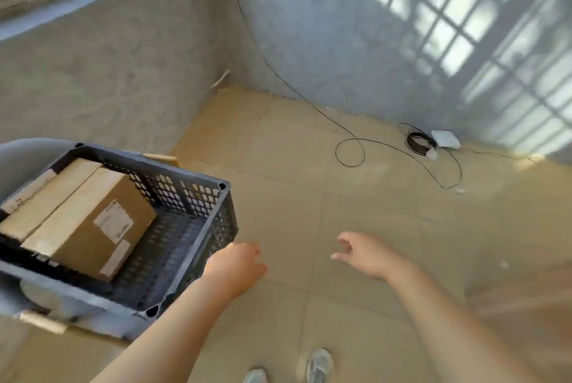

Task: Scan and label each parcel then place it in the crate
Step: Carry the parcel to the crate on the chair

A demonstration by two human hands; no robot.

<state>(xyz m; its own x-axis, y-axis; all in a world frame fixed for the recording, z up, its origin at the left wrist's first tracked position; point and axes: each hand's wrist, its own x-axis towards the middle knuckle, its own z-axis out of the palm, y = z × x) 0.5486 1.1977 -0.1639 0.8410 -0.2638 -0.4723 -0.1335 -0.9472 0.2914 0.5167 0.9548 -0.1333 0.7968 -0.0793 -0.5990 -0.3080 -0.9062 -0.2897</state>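
A dark grey perforated crate stands at the left on a grey surface. Inside it lie two brown cardboard parcels side by side: the nearer parcel carries white labels on its side, and the second parcel lies behind it to the left. My left hand hovers just beside the crate's right wall, fingers loosely curled, holding nothing. My right hand is out over the floor to the right, fingers spread and empty. No scanner or label roll is in view.
Beige floor tiles spread ahead to grey walls. A black cable loops across the floor to a coil and a white box by the far wall. My shoes show at the bottom.
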